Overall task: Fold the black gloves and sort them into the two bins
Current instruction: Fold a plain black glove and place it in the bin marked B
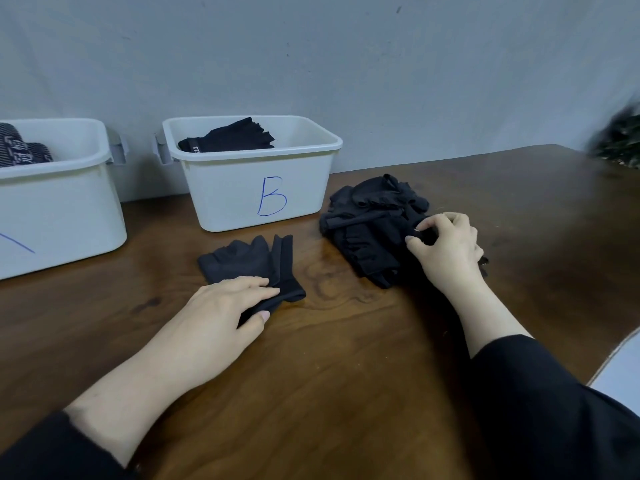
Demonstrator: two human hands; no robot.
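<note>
2 forearms stretched fwd, left hand (225, 306) pinching flat glove (249, 263), right hand (446, 245) pinching glove pile (374, 226)

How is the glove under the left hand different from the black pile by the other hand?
The single glove lies flat and spread out; the pile of gloves is heaped and rumpled. The single glove is one piece; the pile is bigger, with several pieces tangled. The left hand pinches the glove's edge; the right hand pinches into the pile. Both are black cloth on the wooden table.
</note>
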